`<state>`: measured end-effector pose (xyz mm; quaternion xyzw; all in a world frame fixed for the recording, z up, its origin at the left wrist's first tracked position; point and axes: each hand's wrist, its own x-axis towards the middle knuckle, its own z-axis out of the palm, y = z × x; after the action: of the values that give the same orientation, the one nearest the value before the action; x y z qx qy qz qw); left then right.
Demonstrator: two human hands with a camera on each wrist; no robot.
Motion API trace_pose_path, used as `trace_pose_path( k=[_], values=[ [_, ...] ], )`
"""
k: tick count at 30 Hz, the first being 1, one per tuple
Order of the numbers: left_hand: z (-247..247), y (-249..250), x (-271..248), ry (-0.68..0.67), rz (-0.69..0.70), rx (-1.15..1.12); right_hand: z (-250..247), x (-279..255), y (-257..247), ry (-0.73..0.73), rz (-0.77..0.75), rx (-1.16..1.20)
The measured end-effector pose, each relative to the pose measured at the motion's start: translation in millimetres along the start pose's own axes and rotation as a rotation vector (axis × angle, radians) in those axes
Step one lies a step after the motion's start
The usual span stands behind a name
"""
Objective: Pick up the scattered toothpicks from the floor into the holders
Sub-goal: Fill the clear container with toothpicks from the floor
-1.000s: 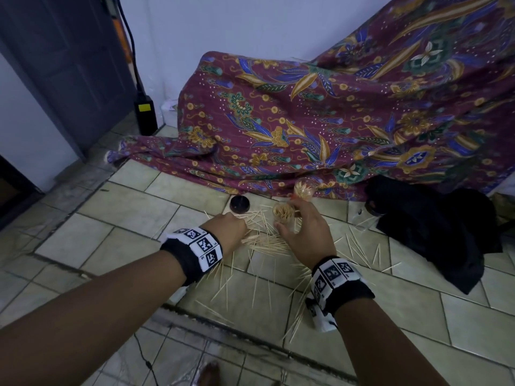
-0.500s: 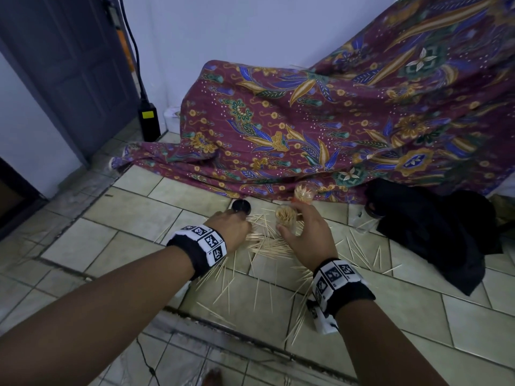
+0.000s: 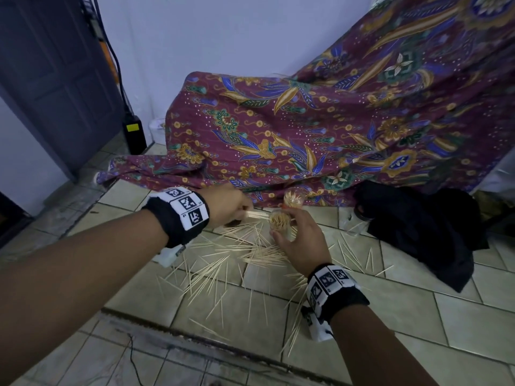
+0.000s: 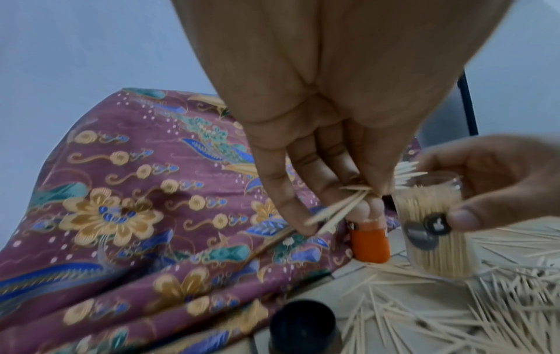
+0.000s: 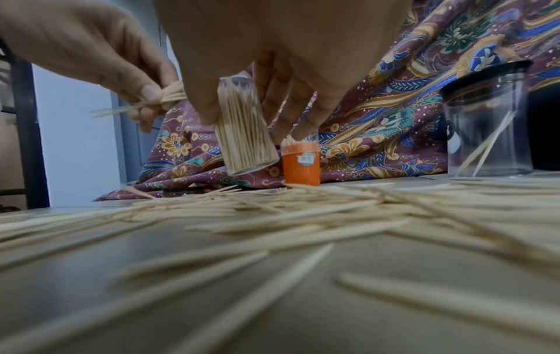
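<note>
Many loose toothpicks point(image 3: 223, 271) lie scattered over the tiled floor point(image 3: 418, 316). My right hand point(image 3: 295, 235) grips a clear holder point(image 3: 279, 222) packed with toothpicks and holds it tilted just above the floor point(image 5: 247, 134). My left hand point(image 3: 237, 210) pinches a small bundle of toothpicks point(image 3: 257, 215) whose tips point at the clear holder's mouth point(image 4: 333, 210). A second holder, orange with toothpicks in it point(image 3: 293, 200), stands on the floor right behind point(image 5: 300, 162).
A patterned maroon cloth point(image 3: 306, 129) drapes down to the floor behind the holders. A black cap point(image 4: 303, 328) lies near the cloth's edge. A clear jar with a black lid point(image 5: 488, 119) stands to the right, beside a black garment point(image 3: 423, 229). A dark door point(image 3: 50, 73) is at left.
My left hand has risen from the pile with a bundle of toothpicks and moved toward the clear holder. My right hand has lifted and tilted that holder.
</note>
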<state>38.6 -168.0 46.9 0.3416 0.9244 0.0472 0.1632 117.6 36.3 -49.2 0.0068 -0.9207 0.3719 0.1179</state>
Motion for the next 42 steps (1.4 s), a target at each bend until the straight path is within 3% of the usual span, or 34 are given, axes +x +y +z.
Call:
trace_pose_path(
  k=[6,10,14,27,32,42],
  values=[
    [-25,10,11,-0.015,0.094,0.040,0,-1,0,0.012,-0.024,0.003],
    [-27,28,26,-0.113,0.077,0.208,3,-1,0,0.026,-0.063,-0.024],
    [-30,44,37,-0.129,0.084,0.292,1,-2,1,0.051,-0.087,-0.058],
    [-56,36,40,-0.092,0.167,0.110,-1,0,5,0.095,-0.047,-0.059],
    [-31,39,46,-0.136,0.103,0.115,-1,0,4,0.089,-0.073,-0.044],
    [-32,34,46,-0.154,0.028,0.071,2,2,1,0.069,-0.101,-0.063]
  ],
)
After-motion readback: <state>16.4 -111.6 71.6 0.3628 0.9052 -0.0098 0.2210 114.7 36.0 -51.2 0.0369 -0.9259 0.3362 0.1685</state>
